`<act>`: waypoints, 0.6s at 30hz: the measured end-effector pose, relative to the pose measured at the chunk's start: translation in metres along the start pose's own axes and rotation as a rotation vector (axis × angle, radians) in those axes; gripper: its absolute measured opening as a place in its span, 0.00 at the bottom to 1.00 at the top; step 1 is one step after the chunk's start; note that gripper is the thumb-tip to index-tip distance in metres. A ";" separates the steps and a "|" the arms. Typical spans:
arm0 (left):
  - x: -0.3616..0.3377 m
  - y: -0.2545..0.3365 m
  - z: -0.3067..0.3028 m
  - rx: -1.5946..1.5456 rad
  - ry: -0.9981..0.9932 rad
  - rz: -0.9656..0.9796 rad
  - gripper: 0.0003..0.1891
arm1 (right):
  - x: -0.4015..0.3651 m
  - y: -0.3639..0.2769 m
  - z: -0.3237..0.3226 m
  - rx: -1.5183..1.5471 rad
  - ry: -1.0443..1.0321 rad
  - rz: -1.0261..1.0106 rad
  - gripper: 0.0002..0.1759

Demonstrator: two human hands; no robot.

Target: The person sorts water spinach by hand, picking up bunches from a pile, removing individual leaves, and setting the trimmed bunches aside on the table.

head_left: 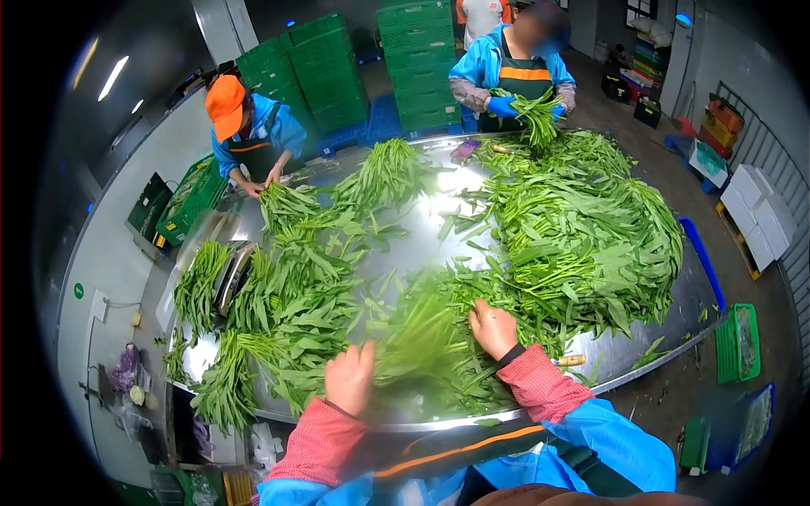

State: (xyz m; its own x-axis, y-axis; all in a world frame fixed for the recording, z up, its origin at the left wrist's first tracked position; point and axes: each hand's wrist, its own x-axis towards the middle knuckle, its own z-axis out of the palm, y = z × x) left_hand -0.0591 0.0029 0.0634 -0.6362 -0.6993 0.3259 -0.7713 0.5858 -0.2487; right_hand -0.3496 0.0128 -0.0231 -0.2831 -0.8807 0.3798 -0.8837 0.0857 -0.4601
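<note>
A bunch of long-stemmed leafy greens [413, 337], smeared by motion, is between my two hands above the metal table. My left hand [350, 378] is beside the left end of this bunch, its fingers stretched upward and apart from the stems as far as I can see. On the other side, my right hand [494, 329] has its fingers loosely bent and spread over the leaves, with no stems visibly gripped. Loose greens lie under and around both hands. To the right rises a large heap of greens [582, 228]; sorted bunches [240, 354] lie at the left.
Across the table [460, 181], a person in an orange cap [224, 105] handles greens, and another with blue gloves [502, 106] holds a bunch. A wooden-handled tool [571, 360] lies near the front edge. A dark metal device [232, 278] stands left. Green crates [418, 63] are stacked behind.
</note>
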 end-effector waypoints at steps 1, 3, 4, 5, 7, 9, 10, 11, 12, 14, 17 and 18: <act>-0.001 0.000 0.002 -0.001 0.007 0.006 0.21 | 0.001 -0.002 -0.004 0.039 -0.004 0.011 0.09; 0.001 -0.001 0.004 0.001 0.027 0.020 0.21 | 0.002 -0.015 -0.014 0.074 -0.038 0.003 0.10; 0.003 0.001 0.002 0.006 0.006 0.022 0.21 | 0.004 -0.021 -0.017 0.091 -0.054 -0.003 0.11; 0.005 0.002 0.000 -0.005 0.001 0.029 0.21 | 0.004 -0.022 -0.013 0.065 -0.089 -0.013 0.13; 0.008 0.004 -0.002 -0.028 -0.008 0.045 0.21 | 0.004 -0.027 -0.008 0.012 -0.159 -0.034 0.17; 0.009 0.005 -0.002 -0.061 -0.004 0.043 0.24 | 0.005 -0.029 -0.006 0.073 -0.337 0.051 0.24; 0.010 0.005 -0.001 -0.077 -0.002 0.041 0.25 | 0.004 -0.027 -0.002 0.128 -0.374 0.055 0.23; 0.010 0.005 -0.002 -0.072 -0.006 0.038 0.25 | 0.004 -0.023 0.003 0.183 -0.412 0.059 0.23; 0.009 0.005 -0.003 -0.067 -0.012 0.035 0.25 | 0.008 -0.020 0.004 0.182 -0.568 0.103 0.28; 0.008 0.005 -0.004 -0.061 -0.013 0.031 0.24 | 0.007 -0.021 0.005 0.248 -0.658 0.175 0.26; 0.006 0.006 -0.004 -0.064 -0.003 0.028 0.24 | -0.004 -0.011 0.042 0.517 -0.660 0.232 0.21; 0.006 0.005 -0.003 -0.068 0.002 0.027 0.23 | -0.006 -0.014 0.047 0.636 -0.634 0.243 0.19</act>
State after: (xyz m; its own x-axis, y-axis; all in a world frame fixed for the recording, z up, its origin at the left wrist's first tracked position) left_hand -0.0672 0.0029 0.0667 -0.6570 -0.6818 0.3217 -0.7506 0.6311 -0.1955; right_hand -0.3183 -0.0052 -0.0565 -0.0113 -0.9781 -0.2080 -0.4036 0.1948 -0.8940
